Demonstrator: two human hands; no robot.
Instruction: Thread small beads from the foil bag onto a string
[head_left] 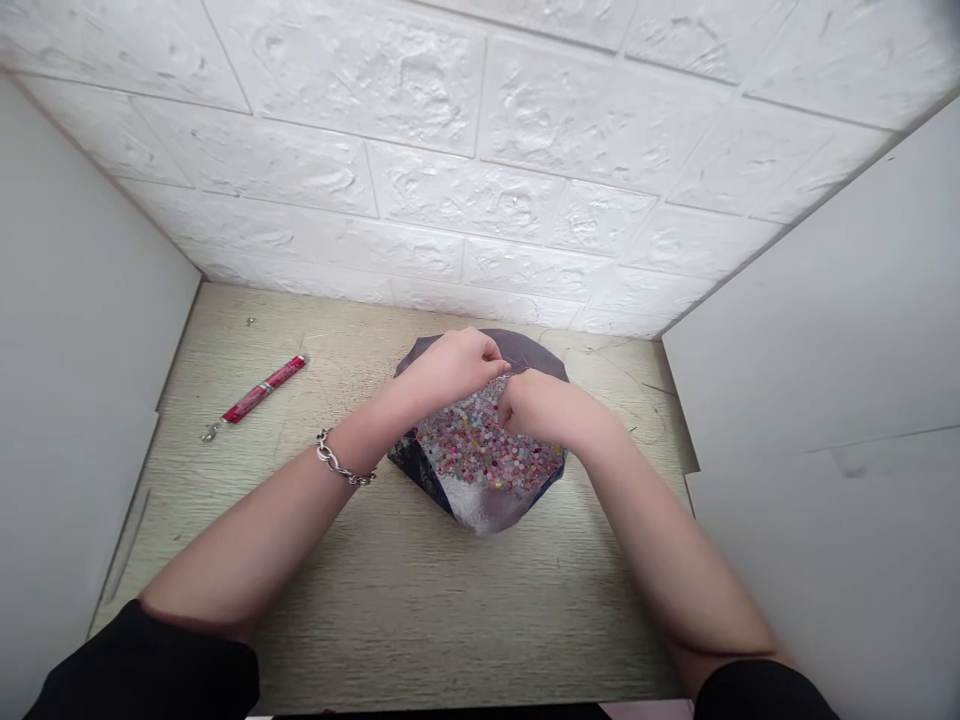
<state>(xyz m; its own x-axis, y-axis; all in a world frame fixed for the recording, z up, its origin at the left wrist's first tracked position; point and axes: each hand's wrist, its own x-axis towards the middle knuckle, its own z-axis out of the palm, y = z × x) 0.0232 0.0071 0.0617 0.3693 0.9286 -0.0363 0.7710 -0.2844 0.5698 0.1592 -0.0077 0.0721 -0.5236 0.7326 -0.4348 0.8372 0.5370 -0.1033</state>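
Observation:
Many small beads [480, 450], mostly pink, white and clear, fill a dark-lined bag or cloth holder [517, 345] on the table. Over its far side, my left hand [461, 362] is closed in a pinch, a chain bracelet [345, 462] on its wrist. My right hand [544, 405] is curled just above the beads, fingers pressed together, close to the left fingertips. Faint thin lines show near the fingertips, but what either hand pinches is too small to make out.
A red, pen-like tube [264, 390] with metal ends lies on the table [450, 620] at the left. A tiny metal bit [251, 321] is behind it. Fine loose strands [649, 425] lie at the right. A white brick-pattern wall [420, 180] and pale side panels [825, 400] enclose the table.

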